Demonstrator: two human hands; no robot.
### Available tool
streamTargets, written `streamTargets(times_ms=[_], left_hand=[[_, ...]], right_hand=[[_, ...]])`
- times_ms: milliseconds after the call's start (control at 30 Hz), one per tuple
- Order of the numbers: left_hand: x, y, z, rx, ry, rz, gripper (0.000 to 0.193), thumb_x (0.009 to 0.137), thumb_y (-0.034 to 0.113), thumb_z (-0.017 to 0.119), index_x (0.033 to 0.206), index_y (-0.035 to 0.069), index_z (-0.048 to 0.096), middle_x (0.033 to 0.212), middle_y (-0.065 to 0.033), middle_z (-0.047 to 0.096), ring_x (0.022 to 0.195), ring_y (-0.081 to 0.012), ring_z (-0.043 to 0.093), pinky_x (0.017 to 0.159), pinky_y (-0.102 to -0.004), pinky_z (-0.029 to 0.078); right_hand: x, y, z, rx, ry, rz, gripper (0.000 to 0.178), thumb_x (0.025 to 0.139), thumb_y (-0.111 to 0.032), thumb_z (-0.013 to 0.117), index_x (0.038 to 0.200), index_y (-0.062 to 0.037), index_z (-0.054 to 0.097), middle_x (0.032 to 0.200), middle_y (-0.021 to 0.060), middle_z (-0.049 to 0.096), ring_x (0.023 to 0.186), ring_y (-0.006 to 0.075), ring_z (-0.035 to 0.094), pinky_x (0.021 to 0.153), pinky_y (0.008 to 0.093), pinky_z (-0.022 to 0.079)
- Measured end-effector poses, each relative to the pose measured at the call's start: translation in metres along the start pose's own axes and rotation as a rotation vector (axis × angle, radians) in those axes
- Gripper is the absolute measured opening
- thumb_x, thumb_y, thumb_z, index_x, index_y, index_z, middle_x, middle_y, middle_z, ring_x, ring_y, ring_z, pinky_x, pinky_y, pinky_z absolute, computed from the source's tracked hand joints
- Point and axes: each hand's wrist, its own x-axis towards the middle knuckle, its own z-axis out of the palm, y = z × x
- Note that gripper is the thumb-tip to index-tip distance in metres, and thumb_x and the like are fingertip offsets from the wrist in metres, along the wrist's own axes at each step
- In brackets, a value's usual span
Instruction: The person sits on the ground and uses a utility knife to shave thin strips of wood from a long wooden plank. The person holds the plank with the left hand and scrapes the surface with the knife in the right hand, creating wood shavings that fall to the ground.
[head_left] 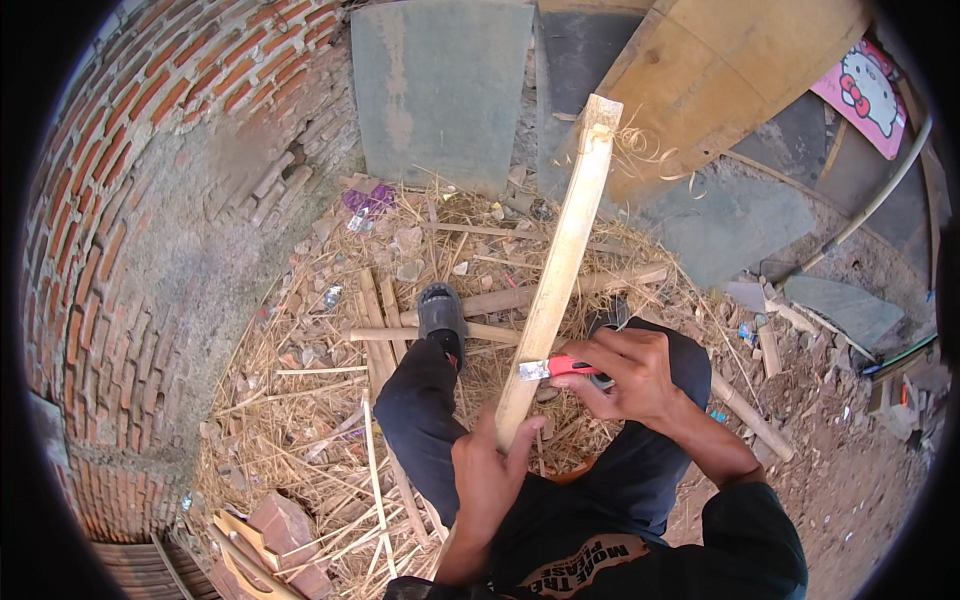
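Observation:
A long pale bamboo slat (562, 262) runs from my lap up and away, slightly to the right. My left hand (486, 472) is closed round its near end, thumb along the side. In my right hand (628, 376) is a red utility knife (566, 366), gripped between thumb and fingers. Its short, wide blade (533, 370) lies across the slat's face, a little beyond my left hand. Thin curled shavings (645, 150) hang by the slat's far end. Part of the knife handle is hidden by my right fingers.
Straw-like shavings and bamboo offcuts (300, 400) litter the ground around my legs. A brick wall (110, 270) rises on the left. Grey sheets (440, 95) and a brown board (730, 70) stand at the back. Bricks (290, 530) lie lower left. A bamboo pole (752, 415) lies right.

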Motion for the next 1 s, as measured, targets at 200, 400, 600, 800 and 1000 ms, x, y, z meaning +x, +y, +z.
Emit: streamTargets(times_ms=[200, 400, 600, 800, 1000], left_hand=[[-0.002, 0.003, -0.001, -0.036, 0.014, 0.002, 0.036, 0.102, 0.027, 0.081, 0.112, -0.006, 0.070, 0.066, -0.0167, 0.067, 0.054, -0.0231, 0.068, 0.053, -0.0358, 0.049], [-0.004, 0.004, -0.002, 0.008, -0.023, -0.037, 0.035, 0.102, 0.026, 0.081, 0.110, -0.007, 0.070, 0.065, -0.0165, 0.066, 0.053, -0.0208, 0.066, 0.052, -0.0357, 0.048], [-0.007, -0.001, -0.001, 0.027, -0.046, -0.008, 0.037, 0.102, 0.030, 0.081, 0.108, -0.004, 0.067, 0.062, -0.0204, 0.065, 0.053, -0.0365, 0.072, 0.049, -0.0425, 0.050], [-0.011, 0.000, -0.003, 0.023, -0.042, -0.046, 0.035, 0.102, 0.027, 0.080, 0.108, -0.006, 0.070, 0.064, -0.0173, 0.065, 0.053, -0.0245, 0.069, 0.052, -0.0359, 0.048], [-0.016, -0.003, -0.003, 0.038, -0.058, -0.077, 0.036, 0.102, 0.028, 0.080, 0.113, -0.006, 0.071, 0.065, -0.0178, 0.067, 0.054, -0.0264, 0.071, 0.053, -0.0360, 0.049]], right_hand=[[0.005, -0.003, -0.005, -0.016, 0.008, -0.009, 0.032, 0.081, -0.036, 0.094, 0.100, -0.0133, 0.083, 0.074, -0.0002, 0.070, 0.052, 0.0175, 0.064, 0.048, 0.0326, 0.049], [0.006, 0.001, -0.009, -0.034, 0.038, 0.006, 0.030, 0.081, -0.035, 0.094, 0.099, -0.0132, 0.083, 0.074, 0.0002, 0.071, 0.053, 0.0177, 0.065, 0.049, 0.0325, 0.049], [0.007, 0.005, -0.013, -0.031, 0.075, 0.015, 0.029, 0.083, -0.033, 0.094, 0.100, -0.0128, 0.083, 0.074, 0.0006, 0.070, 0.053, 0.0183, 0.065, 0.049, 0.0325, 0.049], [0.012, 0.006, -0.018, -0.013, 0.055, 0.036, 0.028, 0.083, -0.032, 0.094, 0.101, -0.0126, 0.083, 0.073, 0.0008, 0.069, 0.054, 0.0192, 0.065, 0.050, 0.0332, 0.049], [0.011, 0.016, -0.019, -0.006, 0.081, 0.069, 0.026, 0.083, -0.027, 0.094, 0.101, -0.0112, 0.083, 0.079, 0.0035, 0.075, 0.057, 0.0204, 0.068, 0.052, 0.0334, 0.051]])
